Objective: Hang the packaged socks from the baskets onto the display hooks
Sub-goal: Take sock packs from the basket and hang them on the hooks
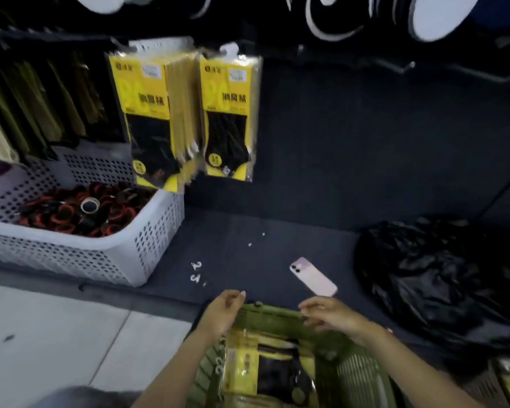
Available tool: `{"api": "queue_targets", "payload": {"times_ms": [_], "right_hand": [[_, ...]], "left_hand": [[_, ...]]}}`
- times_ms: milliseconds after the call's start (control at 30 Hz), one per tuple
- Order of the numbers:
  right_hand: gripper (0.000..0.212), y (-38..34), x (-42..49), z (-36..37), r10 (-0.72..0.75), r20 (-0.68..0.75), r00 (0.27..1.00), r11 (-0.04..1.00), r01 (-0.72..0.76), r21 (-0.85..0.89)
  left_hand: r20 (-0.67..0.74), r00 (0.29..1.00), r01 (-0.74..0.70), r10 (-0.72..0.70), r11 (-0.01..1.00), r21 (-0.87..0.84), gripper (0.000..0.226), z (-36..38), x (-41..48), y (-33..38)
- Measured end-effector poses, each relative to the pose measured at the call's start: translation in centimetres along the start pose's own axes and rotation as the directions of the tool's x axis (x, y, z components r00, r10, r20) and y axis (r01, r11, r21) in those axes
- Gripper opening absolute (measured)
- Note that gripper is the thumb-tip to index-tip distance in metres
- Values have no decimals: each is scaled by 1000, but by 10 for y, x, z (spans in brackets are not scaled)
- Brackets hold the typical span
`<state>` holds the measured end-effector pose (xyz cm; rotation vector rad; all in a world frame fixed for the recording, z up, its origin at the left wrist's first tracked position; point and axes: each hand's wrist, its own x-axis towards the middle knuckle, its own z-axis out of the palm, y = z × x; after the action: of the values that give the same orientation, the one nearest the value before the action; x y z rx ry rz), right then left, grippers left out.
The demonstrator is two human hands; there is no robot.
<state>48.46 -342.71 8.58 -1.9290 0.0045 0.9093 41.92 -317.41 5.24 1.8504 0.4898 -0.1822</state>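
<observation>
Yellow and black packaged socks hang on the display hooks: a thick stack (156, 113) on the left and a thin one (228, 113) beside it. Bare hooks (407, 66) stick out further right. A green basket (277, 316) at the bottom centre holds more sock packages (248, 369). My left hand (223, 312) hovers over the basket's far left rim, fingers apart and empty. My right hand (327, 315) hovers over the far right rim, fingers loosely curled, holding nothing that I can make out.
A white perforated basket (147, 240) with red and black rings and a tape roll stands at the left. A pink phone (312, 276) lies on the dark shelf. A black plastic bag (442, 275) sits at the right. Small white clips (196, 272) lie near the phone.
</observation>
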Motion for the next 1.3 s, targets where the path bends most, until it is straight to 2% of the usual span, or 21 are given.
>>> {"api": "queue_targets", "payload": {"times_ms": [67, 200, 300, 367, 400, 533, 600, 667, 733, 833, 967, 1100, 1200, 1267, 1300], "right_hand": [[15, 44, 1, 16, 122, 4, 993, 992, -122, -24], [22, 119, -1, 44, 312, -6, 950, 947, -312, -74], [48, 160, -12, 54, 393, -126, 911, 917, -398, -13], [67, 178, -21, 57, 469, -112, 876, 882, -472, 0], [69, 185, -23, 58, 504, -85, 860, 863, -505, 5], [53, 207, -24, 67, 624, 16, 782, 774, -620, 125], [52, 214, -23, 74, 620, 24, 784, 776, -617, 131], [48, 215, -20, 78, 590, 15, 807, 797, -585, 151], [45, 215, -17, 80, 575, 27, 818, 804, -571, 165], [49, 217, -15, 86, 569, 44, 821, 804, -567, 178], [65, 225, -14, 90, 562, -11, 827, 803, -542, 246], [55, 216, -16, 85, 538, 42, 842, 821, -535, 201], [74, 194, -15, 81, 498, 87, 863, 837, -505, 211], [92, 174, -14, 81, 464, 110, 879, 851, -477, 219], [93, 163, -13, 80, 444, 108, 889, 867, -457, 197]], "left_hand": [[75, 993, 80, -86, 993, 86, 23, 25, -12, -31], [136, 954, 232, -269, 944, 235, 43, 42, -42, -93], [150, 921, 302, -359, 904, 303, 40, 38, -56, -125], [200, 910, 305, -363, 914, 269, 32, 38, -61, -137], [245, 896, 303, -370, 914, 270, 30, 39, -63, -140], [344, 846, 296, -408, 895, 333, 32, 48, -68, -142], [376, 824, 323, -423, 897, 301, 34, 55, -73, -144], [392, 804, 348, -447, 888, 300, 54, 60, -77, -149], [399, 790, 415, -466, 885, 210, 63, 65, -79, -154], [405, 770, 492, -494, 863, 116, 70, 66, -77, -158], [402, 767, 498, -501, 859, 121, 72, 66, -75, -159], [399, 760, 515, -513, 850, 113, 78, 68, -74, -161], [362, 765, 558, -533, 829, 43, 91, 68, -71, -159], [313, 769, 572, -557, 819, 52, 90, 67, -70, -158], [283, 774, 575, -566, 816, 61, 87, 67, -69, -156]]}}
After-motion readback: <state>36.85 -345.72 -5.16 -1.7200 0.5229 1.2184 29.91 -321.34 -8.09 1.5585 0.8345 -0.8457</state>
